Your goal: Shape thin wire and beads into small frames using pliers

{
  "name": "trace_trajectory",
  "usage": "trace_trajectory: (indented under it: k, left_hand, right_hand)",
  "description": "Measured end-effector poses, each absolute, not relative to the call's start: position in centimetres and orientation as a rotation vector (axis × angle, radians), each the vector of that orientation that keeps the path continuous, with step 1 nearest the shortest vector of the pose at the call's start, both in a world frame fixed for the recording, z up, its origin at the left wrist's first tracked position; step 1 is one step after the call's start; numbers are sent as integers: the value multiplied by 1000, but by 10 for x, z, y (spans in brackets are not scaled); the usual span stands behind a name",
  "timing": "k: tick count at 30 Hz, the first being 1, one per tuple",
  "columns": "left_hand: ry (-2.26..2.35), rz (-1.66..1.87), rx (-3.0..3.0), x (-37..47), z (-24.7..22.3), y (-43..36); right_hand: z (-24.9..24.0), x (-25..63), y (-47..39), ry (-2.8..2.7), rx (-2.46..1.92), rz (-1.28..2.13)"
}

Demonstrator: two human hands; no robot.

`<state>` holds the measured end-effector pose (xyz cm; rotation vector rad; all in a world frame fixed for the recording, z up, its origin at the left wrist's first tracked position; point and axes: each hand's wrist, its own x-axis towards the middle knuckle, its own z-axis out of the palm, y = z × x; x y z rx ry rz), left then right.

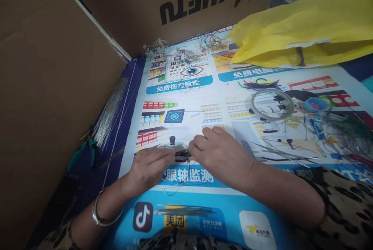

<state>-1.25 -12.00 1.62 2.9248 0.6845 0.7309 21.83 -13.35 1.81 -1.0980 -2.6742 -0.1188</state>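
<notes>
My left hand [150,166], with a silver bangle [95,213] on the wrist, is closed with thumb and fingertips pinched together. My right hand [223,155] faces it, fingers curled in a pinch just a small gap away. Between and below the fingertips shows thin looped wire [171,194] with a small round bead [187,161]; the gripped parts are hidden by the fingers. Nearer my body, a bundle of straight thin wires [185,210] lies on the printed poster sheet [227,203].
Teal-handled pliers [84,153] and a bunch of wires [110,114] lie at left beside a cardboard wall [43,67]. Beaded wire pieces [157,48] sit at the back. At right are a round clear dish [272,104], a small blue cup [316,105], tangled wire and a yellow bag [291,28].
</notes>
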Motion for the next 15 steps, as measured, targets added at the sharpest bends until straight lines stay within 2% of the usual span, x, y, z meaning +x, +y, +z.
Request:
trace_trajectory:
  k: [15]
  left_hand:
    - [888, 748, 2596, -12, 18, -122]
  right_hand:
    - [19, 217, -137, -2667, -1175, -215]
